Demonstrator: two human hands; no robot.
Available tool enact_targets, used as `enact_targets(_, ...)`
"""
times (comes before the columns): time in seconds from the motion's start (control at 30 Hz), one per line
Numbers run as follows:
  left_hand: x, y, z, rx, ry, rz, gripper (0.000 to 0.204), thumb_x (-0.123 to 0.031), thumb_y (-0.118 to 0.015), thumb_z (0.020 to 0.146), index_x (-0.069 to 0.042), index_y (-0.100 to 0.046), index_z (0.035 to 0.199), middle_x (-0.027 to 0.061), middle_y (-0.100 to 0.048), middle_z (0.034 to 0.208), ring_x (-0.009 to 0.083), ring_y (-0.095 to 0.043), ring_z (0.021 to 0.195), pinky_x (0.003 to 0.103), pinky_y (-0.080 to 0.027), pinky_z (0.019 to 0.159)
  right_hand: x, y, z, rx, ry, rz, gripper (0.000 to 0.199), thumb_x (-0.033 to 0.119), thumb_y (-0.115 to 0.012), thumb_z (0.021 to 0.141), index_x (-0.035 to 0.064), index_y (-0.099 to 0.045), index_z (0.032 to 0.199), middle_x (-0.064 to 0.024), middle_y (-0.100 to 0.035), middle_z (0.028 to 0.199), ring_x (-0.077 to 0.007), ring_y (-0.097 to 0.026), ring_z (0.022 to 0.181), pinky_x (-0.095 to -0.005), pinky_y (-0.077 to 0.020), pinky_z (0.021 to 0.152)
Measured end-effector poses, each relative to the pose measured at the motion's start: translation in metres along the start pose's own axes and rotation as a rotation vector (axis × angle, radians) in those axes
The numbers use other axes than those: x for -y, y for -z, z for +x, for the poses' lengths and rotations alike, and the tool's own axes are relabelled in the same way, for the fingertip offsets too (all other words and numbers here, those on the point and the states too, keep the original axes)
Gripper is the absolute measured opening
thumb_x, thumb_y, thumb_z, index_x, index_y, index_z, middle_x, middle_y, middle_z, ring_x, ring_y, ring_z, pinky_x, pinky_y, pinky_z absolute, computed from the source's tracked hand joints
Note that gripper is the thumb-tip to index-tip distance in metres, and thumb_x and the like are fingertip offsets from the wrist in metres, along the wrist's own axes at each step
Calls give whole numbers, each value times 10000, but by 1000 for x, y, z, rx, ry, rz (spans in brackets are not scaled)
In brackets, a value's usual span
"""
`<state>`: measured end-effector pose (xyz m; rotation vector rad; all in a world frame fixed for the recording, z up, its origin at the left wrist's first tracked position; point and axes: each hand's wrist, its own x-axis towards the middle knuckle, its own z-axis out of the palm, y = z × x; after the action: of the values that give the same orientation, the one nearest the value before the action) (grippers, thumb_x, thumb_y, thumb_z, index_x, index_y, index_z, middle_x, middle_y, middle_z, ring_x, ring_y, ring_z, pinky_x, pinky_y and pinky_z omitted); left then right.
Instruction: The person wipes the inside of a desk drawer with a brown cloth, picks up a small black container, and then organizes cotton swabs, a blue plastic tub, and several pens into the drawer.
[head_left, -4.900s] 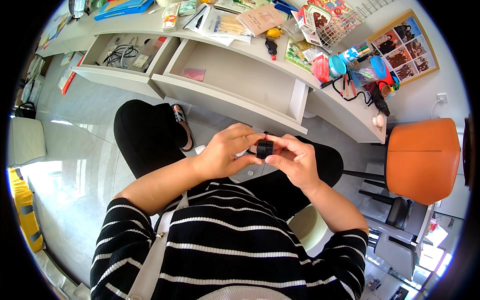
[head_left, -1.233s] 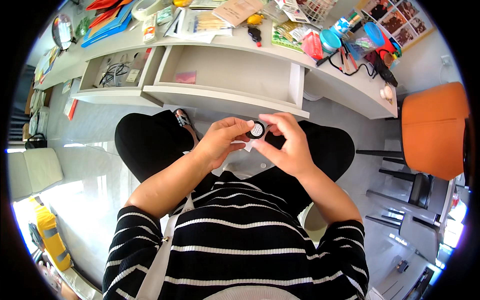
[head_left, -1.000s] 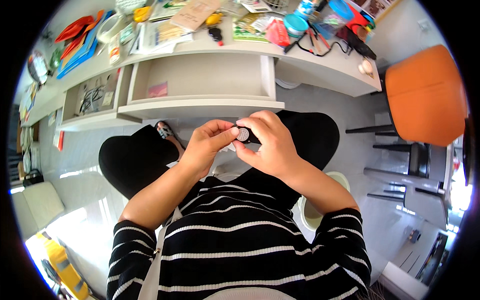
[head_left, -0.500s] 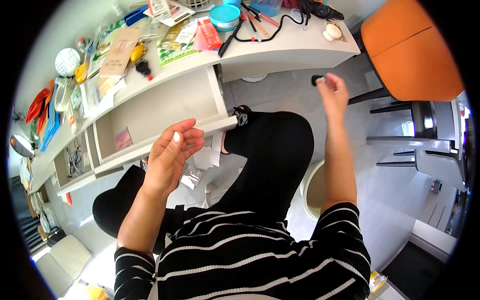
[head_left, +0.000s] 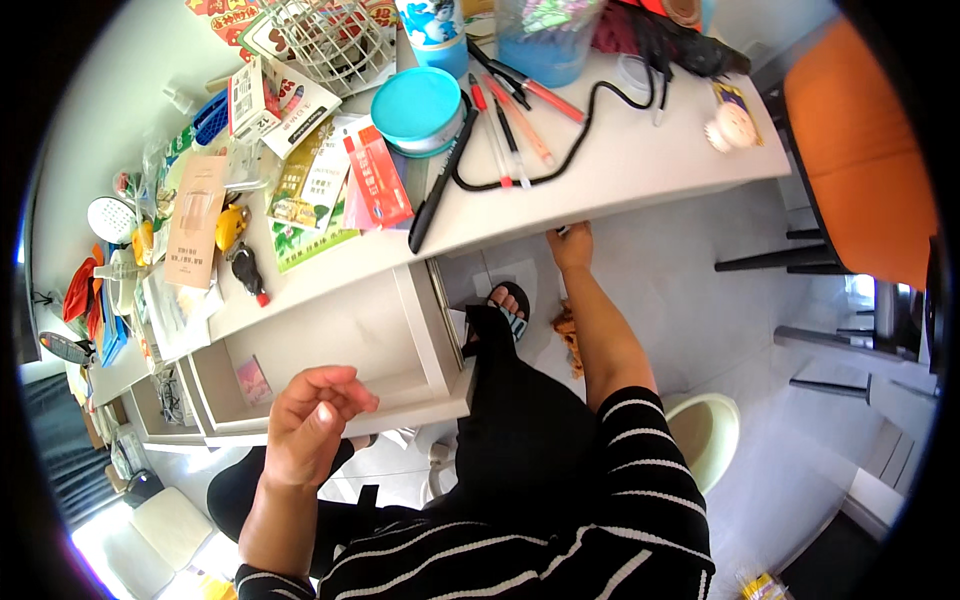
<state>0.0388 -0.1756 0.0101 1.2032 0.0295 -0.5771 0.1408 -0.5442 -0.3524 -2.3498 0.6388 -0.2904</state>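
My left hand (head_left: pixel 312 422) hovers over the front of the pulled-out drawer (head_left: pixel 330 325), fingers loosely bent and apart, holding nothing. A pink card (head_left: pixel 253 380) lies inside that drawer. My right hand (head_left: pixel 572 248) reaches forward under the desk's front edge, and its fingertips are partly hidden there. A small dark object (head_left: pixel 562 231) shows between those closed fingers, too little of it to name. On the desk (head_left: pixel 620 190) above lie a black marker pen (head_left: pixel 440 190), several other pens, a black cord (head_left: pixel 585 150) and a round tub with a turquoise lid (head_left: pixel 417 105).
Packets, a wire basket (head_left: pixel 335 45) and a dark key fob (head_left: pixel 245 272) crowd the desk's left part. An orange chair (head_left: pixel 860 150) stands at the right. A pale bin (head_left: pixel 712 440) stands beside my right arm; something orange-brown (head_left: pixel 568 335) lies on the floor by my foot.
My right hand has moved forward and left, from beside the desk's right end to under its front edge, with the small black object. I have leaned closer to the desk; my left hand remains empty.
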Motion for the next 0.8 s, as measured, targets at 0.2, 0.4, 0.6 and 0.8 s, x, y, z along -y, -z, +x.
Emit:
enact_targets(0.2,5,6,14,-26,13,0,421,-225,-603,922,43,-494,1228,161,-613,1058,249,-595,1008,408,-442,944,-38,-61,42,102,302,-500,341,259,-598,837,72,-643,1119,-169,-617,1162,-344,-532,1133,-424,-437,956)
enact_targets(0.4,10,5,18,-6,49,-31,383,-187,-595,923,42,-501,1216,151,-609,1070,233,-582,1034,387,-433,954,-35,-49,27,6,285,-281,242,146,-577,858,56,-654,1069,-161,-646,1080,-311,-609,984,-432,-475,875)
enact_targets(0.6,3,-2,2,-22,125,-316,668,-527,-403,962,-4,-388,1378,213,-520,1303,327,-543,1157,459,-425,991,-14,48,-37,146,-169,641,190,251,-637,890,81,-665,969,-21,-601,705,-129,-548,524,-274,-490,485)
enact_targets(0.8,-3,5,-38,90,109,-648,808,-652,-253,936,-9,-330,1419,234,-407,1413,364,-451,1263,486,-375,1035,36,197,-82,104,-389,556,332,378,-623,899,54,-609,827,32,-423,535,-72,-405,412,-249,-431,392)
